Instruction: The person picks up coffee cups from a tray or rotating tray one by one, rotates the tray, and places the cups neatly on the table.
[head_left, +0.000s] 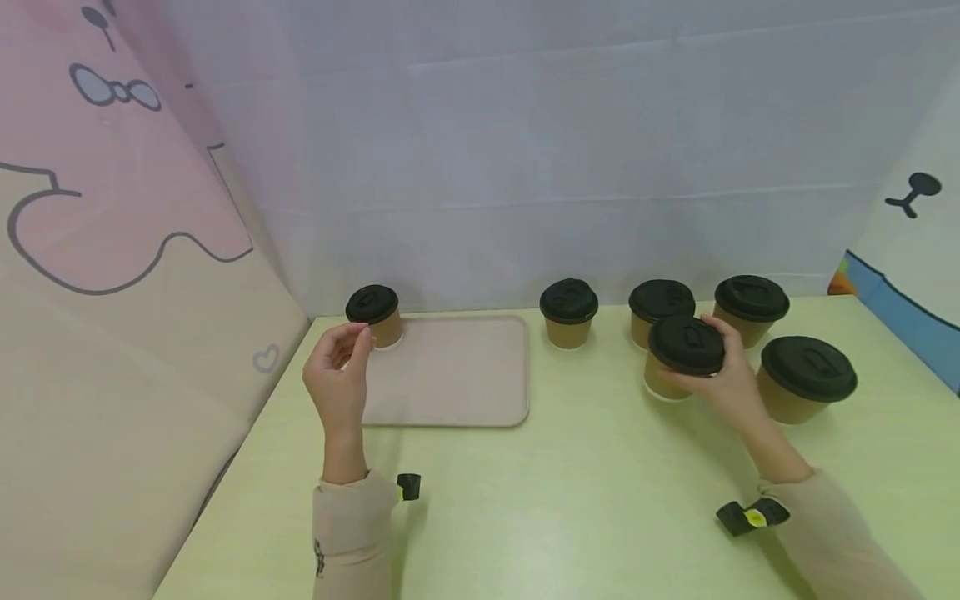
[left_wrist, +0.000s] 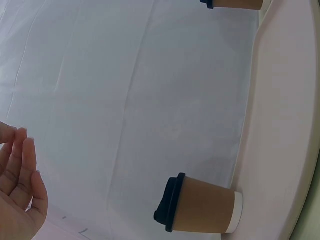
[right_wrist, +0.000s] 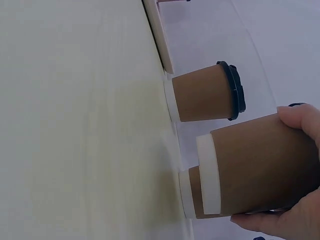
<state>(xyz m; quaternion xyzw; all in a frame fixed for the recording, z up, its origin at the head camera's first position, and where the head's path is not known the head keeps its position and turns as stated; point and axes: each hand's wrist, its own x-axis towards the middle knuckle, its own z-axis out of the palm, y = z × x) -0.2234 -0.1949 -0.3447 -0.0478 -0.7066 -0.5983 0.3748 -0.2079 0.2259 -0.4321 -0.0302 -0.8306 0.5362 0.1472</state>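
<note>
My right hand (head_left: 720, 379) grips a brown paper cup (right_wrist: 260, 165) with a black lid, fingers and thumb round its upper part. In the right wrist view its white base hangs clear of the table. My left hand (head_left: 341, 367) is raised with bent, loose fingers and nothing in them. Just beyond it, a lidded paper cup (left_wrist: 205, 205) stands upright on the left part of a pale pink tray (head_left: 450, 375); the left wrist view shows a gap between hand and cup.
Another lidded cup (head_left: 568, 315) stands right of the tray. Close behind the held cup is one more (head_left: 660, 302). Two larger-looking cups (head_left: 750, 302) (head_left: 804, 379) stand beyond and right of my right hand. A pale curtain (head_left: 555, 150) hangs along the table's back edge.
</note>
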